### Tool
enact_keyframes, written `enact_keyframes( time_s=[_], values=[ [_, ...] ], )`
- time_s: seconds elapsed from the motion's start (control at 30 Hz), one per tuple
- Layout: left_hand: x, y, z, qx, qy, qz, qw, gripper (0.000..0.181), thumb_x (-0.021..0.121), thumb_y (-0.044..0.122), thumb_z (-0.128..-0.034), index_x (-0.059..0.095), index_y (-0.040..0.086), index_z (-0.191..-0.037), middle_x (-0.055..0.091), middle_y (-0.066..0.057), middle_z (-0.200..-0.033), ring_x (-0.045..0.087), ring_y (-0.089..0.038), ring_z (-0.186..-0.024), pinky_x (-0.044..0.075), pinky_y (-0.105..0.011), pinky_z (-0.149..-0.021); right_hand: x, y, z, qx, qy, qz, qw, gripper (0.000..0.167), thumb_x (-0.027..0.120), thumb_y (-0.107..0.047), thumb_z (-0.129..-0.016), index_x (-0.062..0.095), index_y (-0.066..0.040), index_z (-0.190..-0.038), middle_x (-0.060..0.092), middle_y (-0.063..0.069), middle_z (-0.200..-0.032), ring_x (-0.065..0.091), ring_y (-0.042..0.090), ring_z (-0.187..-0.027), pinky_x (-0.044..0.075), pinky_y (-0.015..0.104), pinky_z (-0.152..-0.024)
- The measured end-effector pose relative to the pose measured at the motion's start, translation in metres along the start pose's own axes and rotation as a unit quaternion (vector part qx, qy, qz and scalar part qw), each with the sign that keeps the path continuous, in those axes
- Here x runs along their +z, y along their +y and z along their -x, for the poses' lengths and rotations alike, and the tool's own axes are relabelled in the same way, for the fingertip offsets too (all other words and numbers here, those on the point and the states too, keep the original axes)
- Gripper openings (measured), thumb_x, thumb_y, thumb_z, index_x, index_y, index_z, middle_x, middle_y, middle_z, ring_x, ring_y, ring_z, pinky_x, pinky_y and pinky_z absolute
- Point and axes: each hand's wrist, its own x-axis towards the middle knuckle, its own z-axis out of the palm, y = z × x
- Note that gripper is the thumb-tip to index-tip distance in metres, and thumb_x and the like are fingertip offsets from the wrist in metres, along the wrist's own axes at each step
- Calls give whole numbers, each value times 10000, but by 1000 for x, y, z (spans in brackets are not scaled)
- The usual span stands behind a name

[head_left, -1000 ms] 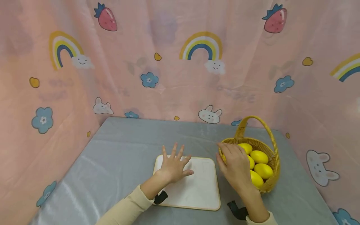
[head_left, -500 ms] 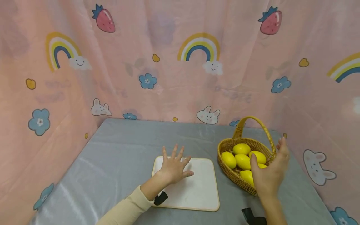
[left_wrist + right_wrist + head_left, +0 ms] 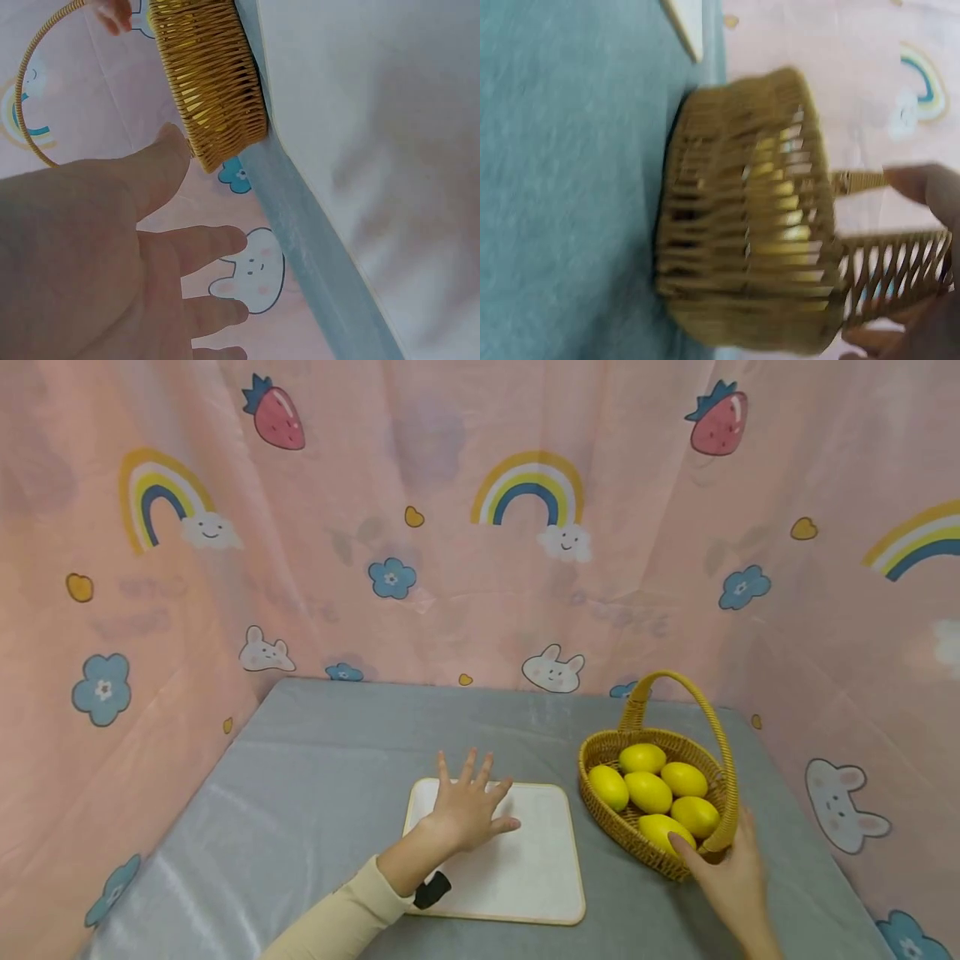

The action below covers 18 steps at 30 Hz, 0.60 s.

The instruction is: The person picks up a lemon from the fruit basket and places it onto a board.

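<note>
My left hand, fingers spread, is over a white board with a thin wooden-coloured rim. In the left wrist view its straight fingers show, with nothing in them. My right hand is at the near end of a yellow wicker basket. Its thumb and fingers stand on either side of the basket's handle, not visibly closed round it. Inside the basket lie several smooth yellow ovals that look like lemons. The right wrist view is blurred and partly hides the fingers.
A grey cloth covers the table. Behind and at both sides hangs a pink curtain printed with rainbows, rabbits and flowers. The basket's tall arched handle rises above its rim, to the right of the board.
My right hand has moved from above the basket's left side, across it, and down to the handle's near base. The left hand has stayed over the board.
</note>
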Motion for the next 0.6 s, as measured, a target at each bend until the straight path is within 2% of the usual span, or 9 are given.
enact_keyframes(
  time_s=[0.1, 0.13, 0.17, 0.2, 0.3, 0.43, 0.53, 0.6],
  values=[
    [-3, 3, -1, 46, 22, -35, 10000, 665, 418, 669, -963, 418, 322, -1529, 270, -102, -1620, 190, -355, -1495, 150, -715, -1102, -2, 16, 0, -127, -578, 219, 9980, 856, 796, -175, -858, 301, 105, -1499, 222, 357, -1518, 185, 534, -1398, 213, 703, -1053],
    [-4, 4, -2, 66, 38, -47, 10000, 664, 415, 673, -961, 420, 325, -1528, 274, -100, -1619, 195, -353, -1494, 154, -713, -1102, -2, 19, 0, -28, -722, 280, 9970, 883, 789, -209, -869, 272, 118, -1505, 199, 370, -1518, 195, 552, -1384, 220, 709, -1043],
    [-6, 5, -2, 89, 48, -49, 9999, 666, 412, 676, -960, 420, 327, -1527, 277, -99, -1618, 199, -352, -1492, 158, -710, -1103, -3, 21, 0, 102, -885, 227, 9958, 965, 774, -237, -885, 156, 120, -1535, 134, 384, -1539, 142, 592, -1389, 178, 757, -1030],
    [-7, 6, -3, 114, 62, -40, 9999, 664, 415, 675, -960, 421, 327, -1527, 281, -99, -1616, 202, -352, -1491, 161, -709, -1103, -4, 22, 0, 191, -984, 212, 9947, 982, 768, -260, -891, 134, 120, -1537, 105, 389, -1549, 117, 607, -1392, 170, 771, -1025],
    [-11, 10, -5, 203, 107, -26, 9997, 663, 419, 673, -961, 419, 329, -1527, 291, -101, -1611, 209, -349, -1490, 167, -703, -1106, -3, 23, -1, 318, -1099, -7, 9934, 999, 751, -257, -909, 74, 105, -1548, 92, 382, -1546, 184, 595, -1364, 228, 757, -1003],
    [-14, 16, -7, 304, 128, -4, 9995, 663, 428, 668, -961, 418, 325, -1529, 295, -102, -1609, 209, -341, -1491, 164, -700, -1110, -2, 26, -1, 378, -1147, -213, 9924, 1035, 742, -233, -916, -8, 81, -1555, 33, 388, -1564, 132, 594, -1394, 182, 748, -1046],
    [-15, 21, -11, 424, 192, -30, 9989, 666, 420, 673, -960, 425, 321, -1526, 295, -97, -1610, 218, -327, -1490, 180, -689, -1114, -1, 28, 0, 299, -1058, -252, 9936, 1039, 752, -210, -904, -3, 90, -1552, 48, 399, -1555, 129, 596, -1394, 159, 744, -1061],
    [-16, 24, -16, 610, 314, 32, 9976, 663, 427, 668, -962, 445, 304, -1516, 311, -97, -1602, 242, -321, -1483, 218, -675, -1110, 0, 30, 0, 205, -960, -318, 9947, 1021, 758, -183, -894, 28, 99, -1551, 75, 403, -1546, 138, 594, -1391, 150, 743, -1066]
  ],
)
